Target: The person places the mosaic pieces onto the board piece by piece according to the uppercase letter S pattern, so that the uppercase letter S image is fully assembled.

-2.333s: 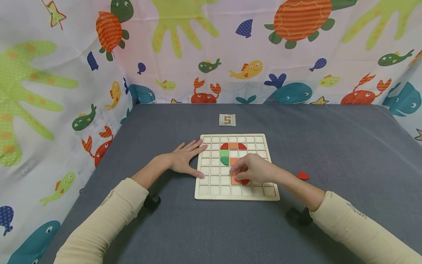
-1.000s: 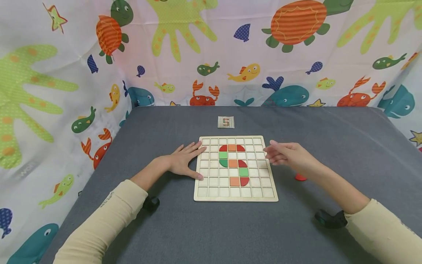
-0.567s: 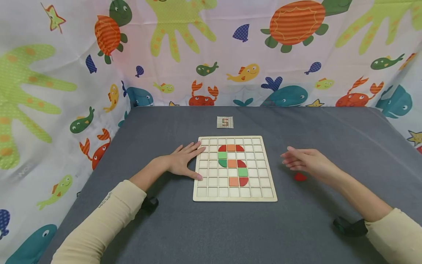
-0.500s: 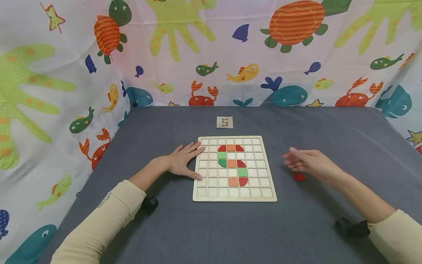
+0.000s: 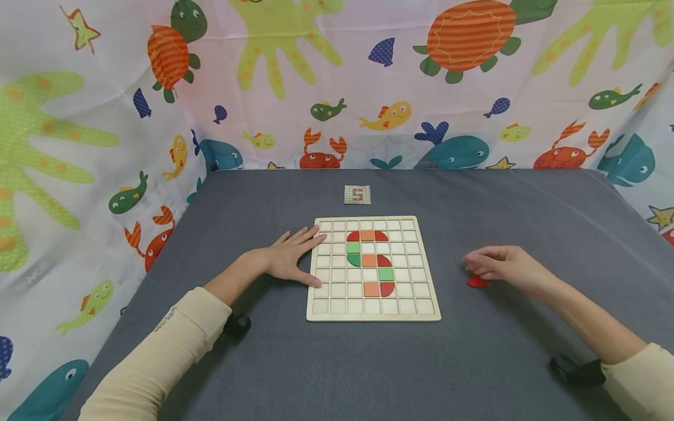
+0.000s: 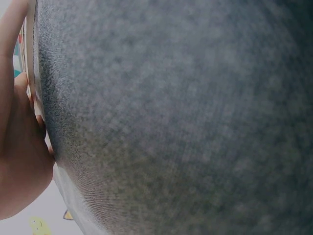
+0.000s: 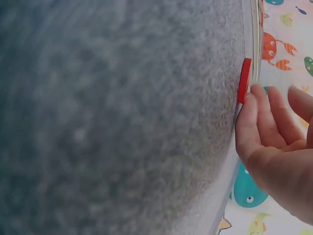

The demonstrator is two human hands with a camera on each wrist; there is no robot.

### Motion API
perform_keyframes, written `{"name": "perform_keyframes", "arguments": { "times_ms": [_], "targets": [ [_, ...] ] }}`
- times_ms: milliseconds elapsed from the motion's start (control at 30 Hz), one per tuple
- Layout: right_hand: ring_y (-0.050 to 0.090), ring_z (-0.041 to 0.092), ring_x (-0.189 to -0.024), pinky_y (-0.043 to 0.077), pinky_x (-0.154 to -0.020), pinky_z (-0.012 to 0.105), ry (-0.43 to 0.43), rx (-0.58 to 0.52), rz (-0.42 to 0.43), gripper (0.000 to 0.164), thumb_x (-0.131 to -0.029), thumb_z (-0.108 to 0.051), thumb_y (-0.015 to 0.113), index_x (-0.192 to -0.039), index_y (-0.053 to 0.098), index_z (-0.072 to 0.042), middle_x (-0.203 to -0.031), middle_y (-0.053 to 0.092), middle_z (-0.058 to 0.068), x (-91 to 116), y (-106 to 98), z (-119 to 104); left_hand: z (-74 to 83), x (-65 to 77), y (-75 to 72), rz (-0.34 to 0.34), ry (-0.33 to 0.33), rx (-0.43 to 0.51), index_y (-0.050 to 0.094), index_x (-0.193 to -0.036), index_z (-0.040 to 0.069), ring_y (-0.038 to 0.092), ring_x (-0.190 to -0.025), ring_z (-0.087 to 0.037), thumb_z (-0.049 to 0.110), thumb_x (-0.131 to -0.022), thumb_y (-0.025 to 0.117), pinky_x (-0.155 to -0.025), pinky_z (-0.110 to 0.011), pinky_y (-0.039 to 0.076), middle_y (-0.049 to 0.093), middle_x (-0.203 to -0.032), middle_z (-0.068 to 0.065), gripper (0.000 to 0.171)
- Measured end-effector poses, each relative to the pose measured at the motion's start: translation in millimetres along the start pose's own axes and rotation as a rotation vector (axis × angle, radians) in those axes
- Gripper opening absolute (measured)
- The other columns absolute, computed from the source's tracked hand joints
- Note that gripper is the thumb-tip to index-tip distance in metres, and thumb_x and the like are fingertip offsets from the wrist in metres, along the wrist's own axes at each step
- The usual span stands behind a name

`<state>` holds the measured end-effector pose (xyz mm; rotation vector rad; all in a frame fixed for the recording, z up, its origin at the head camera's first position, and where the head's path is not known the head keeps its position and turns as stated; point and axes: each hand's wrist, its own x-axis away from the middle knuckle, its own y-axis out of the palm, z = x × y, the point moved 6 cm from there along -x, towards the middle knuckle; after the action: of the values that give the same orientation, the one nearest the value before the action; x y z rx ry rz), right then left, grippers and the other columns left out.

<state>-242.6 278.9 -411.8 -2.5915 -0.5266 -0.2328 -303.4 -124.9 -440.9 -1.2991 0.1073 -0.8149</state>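
Note:
A wooden grid board (image 5: pixel 416 305) lies on the grey cloth, set with red, orange and green tiles that form a curving shape. My left hand (image 5: pixel 288 261) rests with spread fingers on the board's left edge; the left wrist view shows part of that hand (image 6: pixel 22 161). To the right of the board is a loose red quarter-round tile (image 5: pixel 476 282), seen edge-on in the right wrist view. My right hand (image 5: pixel 502 266) is over this tile, fingers bent loosely. In the right wrist view its thumb stands apart from the fingers, and little finger and tile look close; contact is unclear.
A small printed card (image 5: pixel 357 195) with a gridded picture lies behind the board. A grey cloth (image 5: pixel 337 368) covers the table. Behind and at the sides hangs a white curtain (image 5: pixel 295 146) printed with sea animals.
My right hand has left the board, where a green tile now shows, and moved right and down to the loose red tile. The left hand has stayed on the board's edge.

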Motion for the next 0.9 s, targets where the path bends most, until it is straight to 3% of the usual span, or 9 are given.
{"name": "perform_keyframes", "arguments": {
  "times_ms": [233, 433, 667, 900],
  "targets": [
    [0.062, 0.015, -0.090, 0.053, -0.076, 0.028, -0.028, 0.049, -0.052, 0.040, -0.096, -0.021, 0.060, -0.125, 0.057, 0.008, -0.113, 0.064, 0.016, 4.1, 0.0, 1.5, 5.3, 5.3, -4.2, 0.015, 0.031, -0.005, 0.004, -0.155, 0.022, -0.008, -0.144, -0.024, 0.076, -0.073, 0.059, -0.111, -0.053, -0.004, -0.008, -0.159, -0.002, 0.113],
    [0.062, 0.016, -0.082, 0.053, -0.071, 0.029, -0.089, 0.095, -0.089, 0.038, -0.091, -0.014, 0.067, -0.122, 0.059, 0.006, -0.110, 0.062, 0.016, 6.4, 1.9, 0.6, 4.8, 4.7, -3.5, 0.010, 0.020, -0.014, 0.002, -0.155, 0.025, -0.009, -0.144, -0.022, 0.075, -0.074, 0.060, -0.111, -0.052, -0.004, -0.010, -0.159, 0.001, 0.112],
    [0.060, 0.013, -0.085, 0.051, -0.072, 0.024, -0.192, 0.160, -0.118, 0.037, -0.085, -0.009, 0.072, -0.118, 0.062, 0.005, -0.105, 0.062, 0.014, 9.0, 6.7, -2.8, -0.5, 0.5, -0.4, 0.007, 0.009, -0.009, 0.001, -0.154, 0.029, -0.011, -0.143, -0.017, 0.079, -0.070, 0.059, -0.111, -0.049, -0.006, -0.012, -0.158, 0.006, 0.113],
    [0.058, 0.010, -0.078, 0.049, -0.066, 0.023, -0.239, 0.210, -0.109, 0.029, -0.083, -0.009, 0.074, -0.110, 0.067, 0.000, -0.098, 0.064, 0.009, 8.8, 11.1, -3.6, 6.0, 5.0, -4.3, 0.014, 0.035, -0.008, 0.004, -0.155, 0.022, -0.008, -0.144, -0.024, 0.076, -0.072, 0.060, -0.111, -0.052, -0.004, -0.008, -0.159, -0.002, 0.113]
  ]
}}
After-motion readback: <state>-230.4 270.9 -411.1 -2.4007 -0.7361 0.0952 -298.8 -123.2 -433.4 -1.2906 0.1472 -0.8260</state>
